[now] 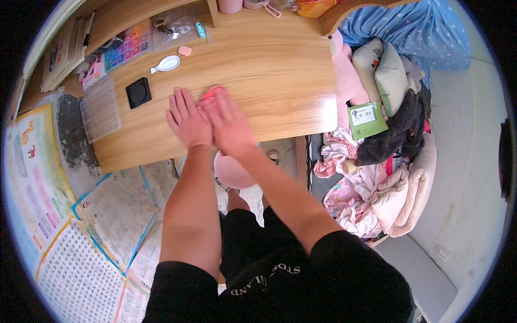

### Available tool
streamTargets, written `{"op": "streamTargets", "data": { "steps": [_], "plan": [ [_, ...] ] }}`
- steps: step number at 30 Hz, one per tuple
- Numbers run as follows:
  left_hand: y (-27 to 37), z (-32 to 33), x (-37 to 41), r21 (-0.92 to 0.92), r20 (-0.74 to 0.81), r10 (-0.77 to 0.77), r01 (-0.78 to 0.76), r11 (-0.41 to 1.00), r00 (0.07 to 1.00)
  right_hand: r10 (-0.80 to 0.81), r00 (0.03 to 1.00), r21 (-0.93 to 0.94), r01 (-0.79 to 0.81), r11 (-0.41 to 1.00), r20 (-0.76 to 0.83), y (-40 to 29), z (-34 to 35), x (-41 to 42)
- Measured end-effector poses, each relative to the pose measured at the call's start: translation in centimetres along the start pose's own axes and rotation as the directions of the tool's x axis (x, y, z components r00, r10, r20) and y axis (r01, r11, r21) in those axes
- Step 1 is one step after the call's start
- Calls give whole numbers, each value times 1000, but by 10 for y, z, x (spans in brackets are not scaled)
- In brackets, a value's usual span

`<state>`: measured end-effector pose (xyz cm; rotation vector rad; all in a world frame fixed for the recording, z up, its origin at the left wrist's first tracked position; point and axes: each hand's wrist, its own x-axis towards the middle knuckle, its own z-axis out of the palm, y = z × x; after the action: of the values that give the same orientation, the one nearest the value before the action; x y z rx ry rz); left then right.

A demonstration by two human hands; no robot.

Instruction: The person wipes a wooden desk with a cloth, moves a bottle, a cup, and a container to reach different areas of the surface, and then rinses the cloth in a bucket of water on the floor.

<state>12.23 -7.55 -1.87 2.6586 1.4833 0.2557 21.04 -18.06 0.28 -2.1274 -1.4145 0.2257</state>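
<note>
My right hand (232, 123), a little blurred, presses a pink cloth (210, 95) onto the wood-grain desk top (274, 76). Only part of the cloth shows past the fingers. Beside it my left hand (189, 121) lies flat on the desk with nothing in it, its fingers slightly apart. The two hands touch or nearly touch along their inner sides. Left of them sits a square black case (138, 93). Farther back are a small white hand mirror or spoon-shaped piece (165, 64) and a pink eraser-like block (184, 50).
A clear plastic lid (101, 110) lies at the desk's left end. Behind it stands a compartment box of coloured pieces (127, 45). Below the front edge is a pink round basin or stool (232, 171). Pillows (391, 78), clothes and a green packet (366, 120) crowd the right side.
</note>
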Motion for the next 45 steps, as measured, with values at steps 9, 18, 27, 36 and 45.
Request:
{"op": "streamTargets", "data": {
  "steps": [9, 18, 27, 36, 45],
  "plan": [
    [-2, -4, -4, 32, 11, -14, 14, 999, 1000, 271, 950, -44, -281, 959, -156, 157, -121, -40],
    [3, -6, -2, 35, 13, -8, 8, 999, 1000, 172, 962, -241, -222, 945, -212, 227, -137, 30],
    [3, -6, -1, 8, -10, 3, -3, 1000, 1000, 204, 929, -355, -312, 881, -310, 251, -121, 112],
    [-4, -12, -4, 36, 28, -32, 31, 999, 999, 22, 864, -234, -161, 959, -502, 186, -202, 143],
    [10, -7, -1, 17, 31, -11, 10, 1000, 999, 73, 893, -444, -291, 848, -445, 227, -274, 253]
  ]
}}
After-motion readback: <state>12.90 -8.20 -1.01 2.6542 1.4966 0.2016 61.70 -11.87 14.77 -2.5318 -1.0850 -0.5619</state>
